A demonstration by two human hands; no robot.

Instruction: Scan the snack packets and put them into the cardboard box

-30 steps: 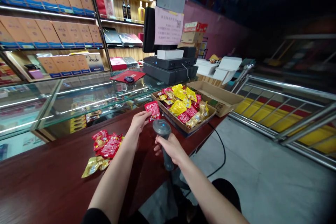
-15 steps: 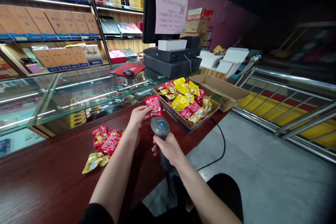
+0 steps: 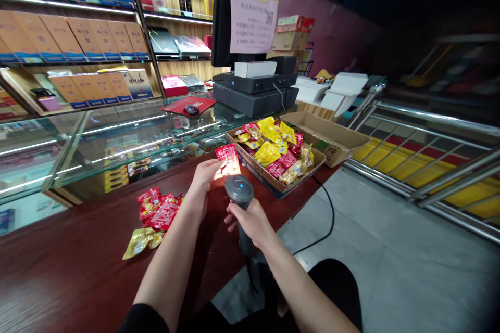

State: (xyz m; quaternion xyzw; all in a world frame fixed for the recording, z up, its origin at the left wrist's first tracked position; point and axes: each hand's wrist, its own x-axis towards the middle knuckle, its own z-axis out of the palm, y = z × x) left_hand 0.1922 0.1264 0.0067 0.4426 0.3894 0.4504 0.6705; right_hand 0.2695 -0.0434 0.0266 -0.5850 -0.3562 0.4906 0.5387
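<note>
My left hand (image 3: 207, 176) pinches the edge of a red snack packet (image 3: 228, 160) just above the brown counter. Light falls on the packet's lower part. Wrapped round the handle of a grey barcode scanner (image 3: 239, 191) is my right hand (image 3: 252, 221); the scanner's head faces the packet, a small blue light on its top. Left of my left forearm lies a small pile of red packets (image 3: 166, 212) with a gold packet (image 3: 137, 242) at its near side. Beyond the scanner, an open cardboard box (image 3: 258, 173) holds several yellow, red and gold packets (image 3: 269, 153).
A glass display case (image 3: 148, 132) runs behind the wooden counter (image 3: 78, 250). On it stand a monitor (image 3: 222, 26), a black cash drawer (image 3: 253, 101) and a mouse (image 3: 191, 109). The scanner's cable (image 3: 332, 218) loops over the counter's right edge. Metal railings (image 3: 429, 151) stand at right.
A bright patch of light now shows on the red packet and the counter beside it. The packet has tilted slightly; the scanner and both hands have barely moved.
</note>
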